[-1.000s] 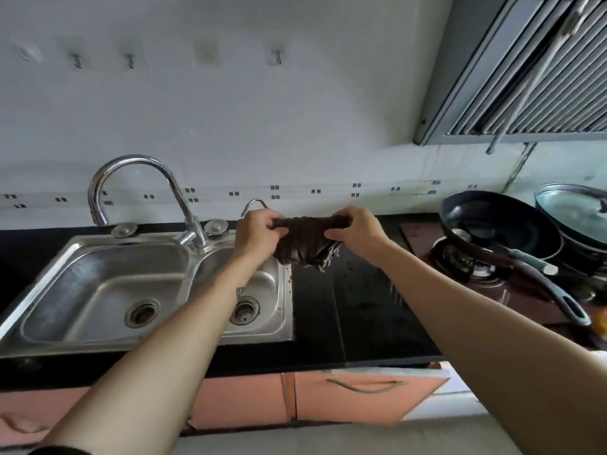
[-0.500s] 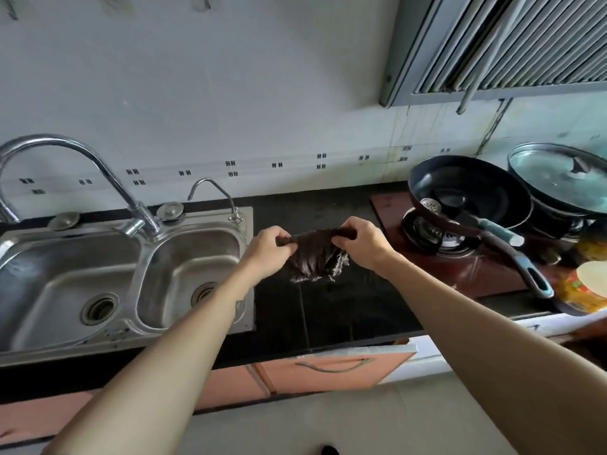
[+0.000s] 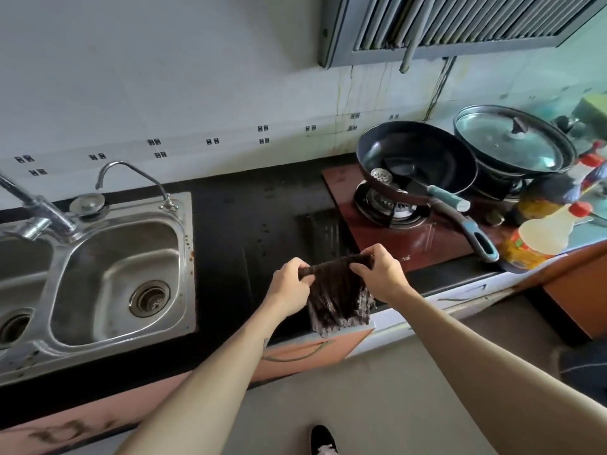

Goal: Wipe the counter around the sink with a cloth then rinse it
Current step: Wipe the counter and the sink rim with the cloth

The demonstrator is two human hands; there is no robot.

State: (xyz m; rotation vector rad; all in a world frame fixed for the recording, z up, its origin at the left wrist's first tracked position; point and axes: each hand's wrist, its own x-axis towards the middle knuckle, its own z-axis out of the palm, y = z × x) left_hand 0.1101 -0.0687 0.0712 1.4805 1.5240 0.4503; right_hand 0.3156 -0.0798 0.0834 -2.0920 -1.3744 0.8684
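A dark brown cloth [image 3: 335, 297] hangs in the air above the front edge of the black counter [image 3: 249, 231], between the sink and the stove. My left hand [image 3: 290, 287] pinches its upper left corner and my right hand [image 3: 381, 274] pinches its upper right corner, so the cloth is stretched between them and drapes down. The steel double sink [image 3: 111, 277] lies to the left, its right basin empty with the drain showing. The large tap [image 3: 36, 211] and a small thin tap [image 3: 138, 178] stand at the sink's back rim.
A red gas stove [image 3: 410, 241] sits right of the hands, with a black frying pan [image 3: 417, 162] whose handle points toward the counter front. A lidded pot [image 3: 512, 142] and bottles [image 3: 538, 238] crowd the far right. A range hood [image 3: 460, 24] hangs above. Orange cabinet doors [image 3: 305, 353] lie below the counter.
Both hands have carried the cloth right and toward the counter's front edge, away from the sink. The cloth now hangs unfolded and longer between them. The view has shifted right.
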